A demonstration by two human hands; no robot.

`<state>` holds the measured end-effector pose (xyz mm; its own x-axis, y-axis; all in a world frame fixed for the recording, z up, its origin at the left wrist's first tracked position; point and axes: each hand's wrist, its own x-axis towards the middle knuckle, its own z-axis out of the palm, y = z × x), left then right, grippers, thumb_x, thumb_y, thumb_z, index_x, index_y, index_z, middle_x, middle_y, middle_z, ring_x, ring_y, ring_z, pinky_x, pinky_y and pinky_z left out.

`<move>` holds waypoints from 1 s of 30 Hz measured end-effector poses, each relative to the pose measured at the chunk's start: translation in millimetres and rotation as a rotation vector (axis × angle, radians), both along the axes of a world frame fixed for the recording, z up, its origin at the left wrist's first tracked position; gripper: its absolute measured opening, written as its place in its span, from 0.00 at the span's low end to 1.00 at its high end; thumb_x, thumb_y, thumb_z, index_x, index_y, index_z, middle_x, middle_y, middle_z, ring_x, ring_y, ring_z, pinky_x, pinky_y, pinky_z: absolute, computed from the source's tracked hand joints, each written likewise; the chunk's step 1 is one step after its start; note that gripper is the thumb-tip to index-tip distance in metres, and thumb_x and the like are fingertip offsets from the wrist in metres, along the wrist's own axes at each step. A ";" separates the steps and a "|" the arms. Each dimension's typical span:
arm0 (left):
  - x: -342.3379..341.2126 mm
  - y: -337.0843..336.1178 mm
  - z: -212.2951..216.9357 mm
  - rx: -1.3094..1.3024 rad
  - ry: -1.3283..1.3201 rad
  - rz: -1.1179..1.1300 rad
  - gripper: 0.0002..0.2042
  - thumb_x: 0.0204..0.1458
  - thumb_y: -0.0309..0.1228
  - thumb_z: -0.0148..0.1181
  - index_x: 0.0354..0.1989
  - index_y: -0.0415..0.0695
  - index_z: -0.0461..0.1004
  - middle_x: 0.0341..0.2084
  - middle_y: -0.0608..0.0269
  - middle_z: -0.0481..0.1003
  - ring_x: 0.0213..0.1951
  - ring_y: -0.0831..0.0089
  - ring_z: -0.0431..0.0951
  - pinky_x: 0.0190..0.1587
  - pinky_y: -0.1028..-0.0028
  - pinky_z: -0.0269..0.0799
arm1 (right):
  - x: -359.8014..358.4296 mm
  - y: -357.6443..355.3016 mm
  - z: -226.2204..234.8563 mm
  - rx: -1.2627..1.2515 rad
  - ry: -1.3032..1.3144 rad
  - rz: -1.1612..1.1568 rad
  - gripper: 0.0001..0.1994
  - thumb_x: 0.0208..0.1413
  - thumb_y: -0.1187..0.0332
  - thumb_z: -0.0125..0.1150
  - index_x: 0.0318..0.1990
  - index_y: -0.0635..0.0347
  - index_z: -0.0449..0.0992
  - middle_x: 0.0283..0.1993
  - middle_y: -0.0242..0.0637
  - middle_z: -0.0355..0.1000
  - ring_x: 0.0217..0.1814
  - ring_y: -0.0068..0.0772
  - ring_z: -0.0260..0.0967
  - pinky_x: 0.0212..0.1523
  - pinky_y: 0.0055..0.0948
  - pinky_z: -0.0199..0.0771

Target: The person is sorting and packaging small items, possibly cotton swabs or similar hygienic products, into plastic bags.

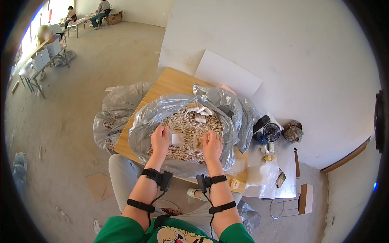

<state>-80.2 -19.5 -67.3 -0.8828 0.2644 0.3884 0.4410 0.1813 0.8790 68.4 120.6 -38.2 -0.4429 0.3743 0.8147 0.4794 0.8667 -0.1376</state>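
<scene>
A large clear-grey plastic bag (pixel 142 121) lies open on the wooden table, filled with loose cotton swabs (pixel 178 119) with brownish sticks and pale tips. My left hand (pixel 160 141) is closed over the bag's left side, its fingertips at the edge of a small clear plastic packet (pixel 175 139) with a white patch. On the right, my right hand (pixel 212 146) closes around a lined-up bunch of cotton swabs (pixel 198 142). Its fingers partly hide the bunch. Several neat stacks of swabs (pixel 199 110) rest at the far side of the heap.
Beneath the bag is a wooden table (pixel 166 83). More filled plastic bags (pixel 107 121) stand on its left. A side table (pixel 263 178) at right holds a small black fan (pixel 271 132) and a dark bottle (pixel 261 122). Other people sit at far tables (pixel 85 19).
</scene>
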 end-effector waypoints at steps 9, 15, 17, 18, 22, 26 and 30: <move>19.5 6.6 59.5 0.030 -0.011 -0.224 0.11 0.51 0.33 0.56 0.24 0.39 0.67 0.19 0.48 0.69 0.24 0.50 0.70 0.25 0.62 0.63 | -7.4 -51.0 -12.8 -1.649 0.531 0.594 0.21 0.63 0.51 0.38 0.45 0.63 0.64 0.36 0.43 0.71 0.33 0.36 0.73 0.30 0.29 0.75; 27.4 -5.3 82.4 -0.113 0.189 -0.220 0.10 0.51 0.33 0.56 0.24 0.40 0.69 0.19 0.50 0.70 0.25 0.50 0.71 0.26 0.61 0.64 | 6.7 -59.5 -11.6 -1.956 0.783 0.782 0.20 0.63 0.53 0.37 0.46 0.63 0.64 0.35 0.41 0.71 0.32 0.37 0.73 0.30 0.28 0.75; 26.6 -5.3 81.3 -0.112 0.163 -0.205 0.10 0.51 0.33 0.56 0.24 0.40 0.69 0.18 0.49 0.70 0.24 0.49 0.71 0.26 0.60 0.64 | 12.2 -58.4 -12.6 -1.983 0.719 0.835 0.11 0.61 0.65 0.47 0.45 0.63 0.64 0.34 0.40 0.71 0.31 0.34 0.73 0.29 0.27 0.74; 28.5 -5.4 81.0 -0.118 0.168 -0.219 0.10 0.51 0.33 0.56 0.24 0.40 0.69 0.18 0.49 0.70 0.24 0.49 0.71 0.26 0.60 0.64 | 15.5 -57.7 -12.9 -1.981 0.738 0.831 0.11 0.61 0.65 0.47 0.45 0.63 0.64 0.34 0.40 0.71 0.31 0.34 0.73 0.29 0.27 0.74; 27.7 -8.4 69.2 -0.039 0.214 -0.214 0.10 0.51 0.31 0.56 0.23 0.38 0.67 0.15 0.51 0.67 0.18 0.58 0.68 0.23 0.68 0.62 | 25.4 -60.8 -15.7 -1.858 0.764 0.782 0.08 0.52 0.79 0.54 0.40 0.62 0.68 0.33 0.36 0.71 0.32 0.29 0.72 0.30 0.24 0.72; 30.9 -11.5 59.4 0.106 -0.207 -0.224 0.14 0.54 0.32 0.55 0.20 0.39 0.65 0.13 0.63 0.64 0.17 0.77 0.63 0.22 0.76 0.59 | 38.0 -60.3 -16.9 -1.699 0.968 0.786 0.07 0.50 0.83 0.52 0.35 0.62 0.71 0.36 0.37 0.72 0.37 0.28 0.70 0.37 0.23 0.72; 27.6 -3.6 23.4 0.318 -0.456 -0.256 0.13 0.56 0.33 0.52 0.21 0.42 0.66 0.14 0.72 0.64 0.18 0.84 0.59 0.19 0.80 0.52 | 58.3 -49.9 -12.6 -1.731 0.884 0.630 0.09 0.50 0.83 0.50 0.39 0.65 0.73 0.41 0.39 0.71 0.40 0.28 0.70 0.42 0.24 0.71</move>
<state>-52.7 -23.1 -43.8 -0.9022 0.4236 0.0809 0.0024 -0.1828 0.9832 126.7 70.7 -50.8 -0.5595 0.8188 -0.1289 -0.4182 -0.4131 -0.8090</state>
